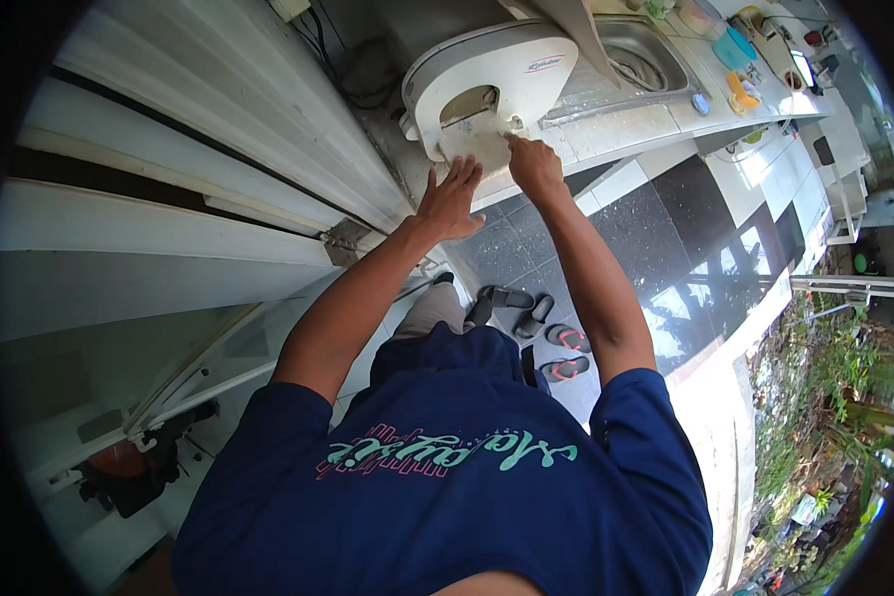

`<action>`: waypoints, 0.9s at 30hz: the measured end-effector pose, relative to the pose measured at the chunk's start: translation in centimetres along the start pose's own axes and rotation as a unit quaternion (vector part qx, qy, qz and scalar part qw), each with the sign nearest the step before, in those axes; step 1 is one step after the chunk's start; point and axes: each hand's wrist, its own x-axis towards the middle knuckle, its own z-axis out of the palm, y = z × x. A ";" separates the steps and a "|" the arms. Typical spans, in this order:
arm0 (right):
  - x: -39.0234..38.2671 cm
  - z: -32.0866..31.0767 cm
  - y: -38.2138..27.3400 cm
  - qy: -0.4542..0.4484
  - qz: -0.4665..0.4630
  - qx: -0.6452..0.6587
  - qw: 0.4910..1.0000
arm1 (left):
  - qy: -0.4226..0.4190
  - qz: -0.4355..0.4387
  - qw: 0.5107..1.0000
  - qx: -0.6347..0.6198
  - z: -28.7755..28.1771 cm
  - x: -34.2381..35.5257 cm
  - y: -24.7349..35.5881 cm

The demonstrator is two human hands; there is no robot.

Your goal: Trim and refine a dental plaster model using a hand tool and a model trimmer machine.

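**A:** What did the head view show of the hands?

**B:** Both reached up to a white machine housing [487,84] that stood on the pale surface [616,129], at its left end beside the wall panels [189,139]. The left hand [450,199] was open, fingers spread, its fingertips just touching the lower edge of the housing's dusty front plate [477,139]. It gripped nothing.

**B:** The right hand [533,167] was closed into a loose fist, pressed against the plate's right side near a small knob [515,124]. Whether it pinched something small, I could not tell.

**A:** And around the housing?

**B:** Just to its right, a steel sink [646,65] was set into the surface, with a coiled hose lying in the basin. Farther along stood small containers, one of them a turquoise tub [733,48]. Black cables [353,74] hung behind the housing.

**A:** Lower down?

**B:** A dark tiled floor [685,228], with several sandals [556,343] lying between the person's forearms. The person wore a dark blue shirt [447,497]. Green plants [824,397] showed at the right.
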 end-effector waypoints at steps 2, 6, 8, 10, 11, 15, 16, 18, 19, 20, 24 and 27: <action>-0.1 0.4 0.4 -0.121 0.038 -0.048 0.991 | -0.019 -0.004 1.000 0.002 -0.1 0.0 -0.1; -0.5 0.8 0.5 -0.042 0.027 -0.021 0.999 | -0.009 -0.005 1.000 -0.023 -0.3 -0.3 0.2; -0.7 0.8 0.5 0.003 -0.007 -0.005 1.000 | 0.024 0.009 1.000 -0.016 -0.5 -0.4 0.3; -0.8 0.8 0.7 -0.053 0.030 -0.006 0.998 | -0.026 0.003 1.000 -0.016 -0.7 -0.4 0.4; -0.3 0.8 0.8 -0.034 0.029 -0.007 0.999 | 0.000 0.003 1.000 -0.007 -0.8 -0.2 0.3; 0.5 0.8 1.3 -0.055 0.020 0.006 0.998 | 0.009 -0.010 1.000 -0.016 -0.9 -0.1 0.2; 0.7 0.8 1.3 -0.046 0.017 -0.003 0.999 | 0.014 -0.006 1.000 -0.015 -0.9 -0.1 0.1; 1.3 0.4 1.3 -0.030 0.014 -0.007 0.999 | 0.021 0.001 1.000 -0.006 -0.8 -0.1 0.0; 0.9 0.3 1.3 -0.017 -0.010 -0.003 1.000 | 0.019 0.001 1.000 -0.012 -0.7 -0.1 0.0; 1.2 0.1 1.2 0.017 -0.048 0.005 0.999 | 0.002 0.002 1.000 -0.024 -0.6 -0.1 0.0; -0.5 -0.1 1.4 -0.147 0.026 -0.033 0.988 | -0.001 -0.009 1.000 -0.026 -0.4 0.1 -0.1; 0.1 0.4 0.9 -0.144 0.031 -0.051 0.988 | 0.004 -0.014 0.999 -0.031 -0.3 0.3 -0.2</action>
